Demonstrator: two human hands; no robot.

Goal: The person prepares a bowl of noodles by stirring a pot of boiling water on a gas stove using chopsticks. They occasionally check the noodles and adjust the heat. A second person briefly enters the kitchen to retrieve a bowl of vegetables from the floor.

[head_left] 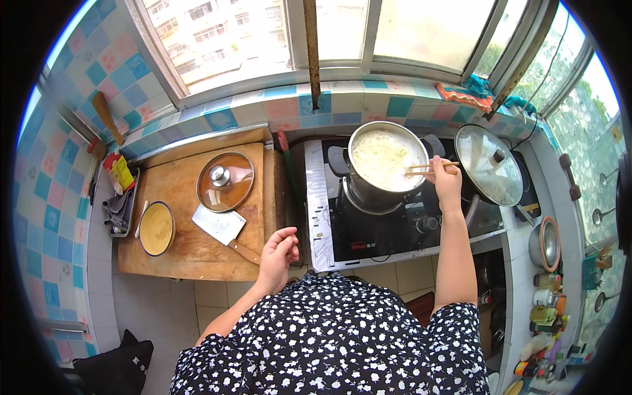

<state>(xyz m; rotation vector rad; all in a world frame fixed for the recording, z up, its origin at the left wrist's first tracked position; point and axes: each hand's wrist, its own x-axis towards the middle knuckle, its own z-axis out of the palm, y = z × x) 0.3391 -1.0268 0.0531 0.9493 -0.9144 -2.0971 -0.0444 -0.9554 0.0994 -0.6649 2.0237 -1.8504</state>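
My right hand (446, 176) grips a pair of wooden chopsticks (421, 172) at the right rim of a steel pot (353, 172). Their tips reach into pale, frothy contents that look like noodles (382, 155) in cloudy liquid. The pot stands on a black cooktop (368, 234) and has dark side handles. My left hand (279, 255) hangs empty, its fingers loosely curled but apart, by the front right corner of a wooden cutting board (164, 187). Nearest to it is the wooden handle of a cleaver (220, 224) lying on the board.
A glass lid (227, 187) and an enamel bowl (157, 229) sit on the board. Right of the pot, a lidded pan (488, 164) stands with its handle toward me. A metal bowl (550, 243) and several jars (545, 298) line the right counter. Windows run behind the tiled ledge (329, 102).
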